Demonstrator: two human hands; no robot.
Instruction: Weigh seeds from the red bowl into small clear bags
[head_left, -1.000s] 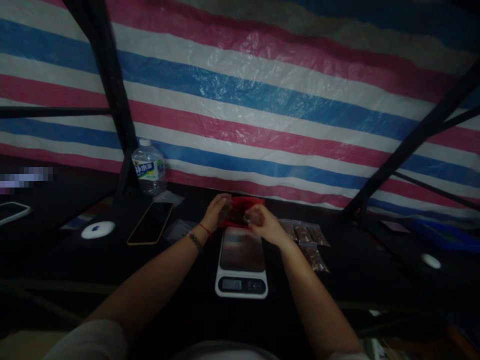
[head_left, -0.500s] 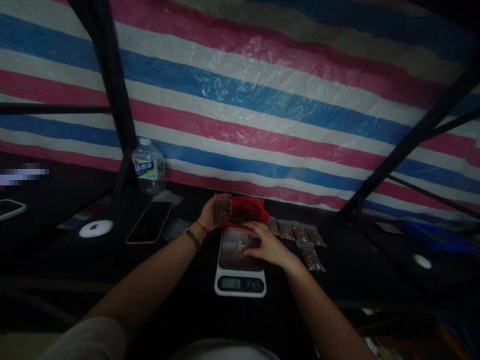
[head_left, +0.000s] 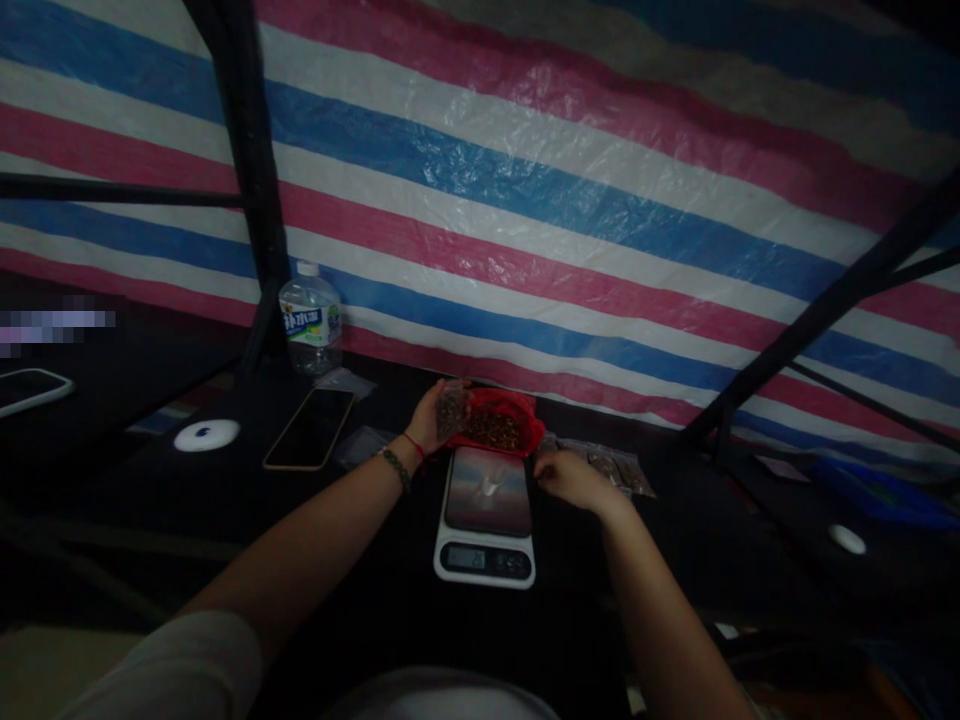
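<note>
My left hand point(head_left: 427, 420) is closed around a small clear zip bag point(head_left: 451, 412) of brown bits, held upright at the edge of a red plastic bag point(head_left: 531, 415). Loose brown bits point(head_left: 495, 430) lie inside the red bag. In front of it stands a white digital scale point(head_left: 486, 573) with a dark, shiny plate point(head_left: 487, 505) and a lit display. Just right of the plate is my right hand point(head_left: 574, 480), its fingers curled together; what they hold, if anything, is hidden. Several filled zip bags point(head_left: 630, 470) lie behind that hand, partly covered by it.
A phone point(head_left: 310, 430), flat clear bags point(head_left: 364, 447) and a white oval object point(head_left: 207, 434) lie to the left. A large clear bottle point(head_left: 311, 325) stands by a black frame post point(head_left: 259, 180). Striped sheeting point(head_left: 525, 220) hangs behind the black table.
My right hand has moved right, off the scale plate towards the filled bags, and its fingers have curled in. My left hand still holds its bag. The camera view has shifted slightly.
</note>
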